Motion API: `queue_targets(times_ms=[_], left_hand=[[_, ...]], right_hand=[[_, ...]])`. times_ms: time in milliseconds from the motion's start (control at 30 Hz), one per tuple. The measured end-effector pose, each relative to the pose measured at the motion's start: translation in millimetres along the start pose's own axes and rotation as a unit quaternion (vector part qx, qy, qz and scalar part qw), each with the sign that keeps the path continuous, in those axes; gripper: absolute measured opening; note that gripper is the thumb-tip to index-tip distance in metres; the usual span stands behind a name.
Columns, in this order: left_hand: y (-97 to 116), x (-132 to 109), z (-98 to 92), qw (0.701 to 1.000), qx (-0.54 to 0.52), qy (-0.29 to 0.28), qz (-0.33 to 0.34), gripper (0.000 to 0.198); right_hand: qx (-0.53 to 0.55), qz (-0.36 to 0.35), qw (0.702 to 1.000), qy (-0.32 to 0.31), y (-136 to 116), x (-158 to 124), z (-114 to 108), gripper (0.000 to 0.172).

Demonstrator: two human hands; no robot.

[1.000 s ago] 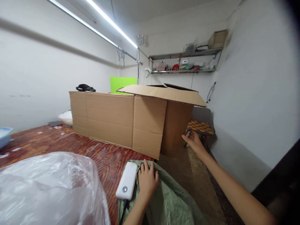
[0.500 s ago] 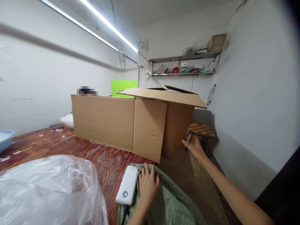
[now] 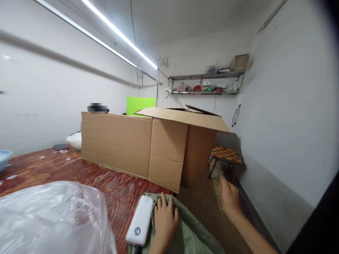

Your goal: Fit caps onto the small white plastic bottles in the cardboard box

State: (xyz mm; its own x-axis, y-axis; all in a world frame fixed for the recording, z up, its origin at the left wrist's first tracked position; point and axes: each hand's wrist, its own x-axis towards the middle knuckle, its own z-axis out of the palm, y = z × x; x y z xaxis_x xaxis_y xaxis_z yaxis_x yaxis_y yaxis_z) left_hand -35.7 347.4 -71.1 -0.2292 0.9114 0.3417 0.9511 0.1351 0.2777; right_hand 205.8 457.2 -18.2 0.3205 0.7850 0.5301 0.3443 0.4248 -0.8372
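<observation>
White power bank (image 3: 140, 220) sits on green cloth (image 3: 190, 234) at the edge of the table (image 3: 120, 190). Left hand (image 3: 165, 218) rests beside it, fingers (image 3: 163, 200) loosely spread; I'd press lightly so nothing slides. Right hand (image 3: 230, 197) is curled closed near the cardboard box (image 3: 124, 146).

Cloth (image 3: 192, 234): sage green; power bank (image 3: 141, 217): white, with a round grey display (image 3: 137, 231). Table (image 3: 122, 187): red-brown, streaked with darker wavy grain. Bag (image 3: 58, 218): translucent white. Cardboard (image 3: 124, 144): plain tan. Across the room from me, board (image 3: 141, 106): solid lime green; chair (image 3: 228, 139): grey, its seat (image 3: 226, 154) chequered orange and dark brown. Basin (image 3: 3, 161): pale blue.
</observation>
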Motion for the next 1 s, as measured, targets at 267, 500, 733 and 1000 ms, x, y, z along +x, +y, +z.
queue_targets(times_ms=[267,500,733,1000], left_hand=[[1,-1,-1.0,1.0,-0.016,0.006,-0.004,0.046],[2,-3,-3.7,1.0,-0.025,0.001,-0.005,0.047],[3,-3,-9.7,1.0,-0.021,0.001,0.002,0.048],[2,0,-12.3,0.999,-0.025,0.023,0.008,0.044]], right_hand=[[-0.099,-0.263,0.921,-0.27,36,-128,17,0.045],[-0.159,-0.346,0.858,-0.344,35,-157,25,0.041],[-0.172,-0.342,0.862,-0.333,22,-180,19,0.042],[-0.153,-0.307,0.847,-0.407,-27,-259,-43,0.034]])
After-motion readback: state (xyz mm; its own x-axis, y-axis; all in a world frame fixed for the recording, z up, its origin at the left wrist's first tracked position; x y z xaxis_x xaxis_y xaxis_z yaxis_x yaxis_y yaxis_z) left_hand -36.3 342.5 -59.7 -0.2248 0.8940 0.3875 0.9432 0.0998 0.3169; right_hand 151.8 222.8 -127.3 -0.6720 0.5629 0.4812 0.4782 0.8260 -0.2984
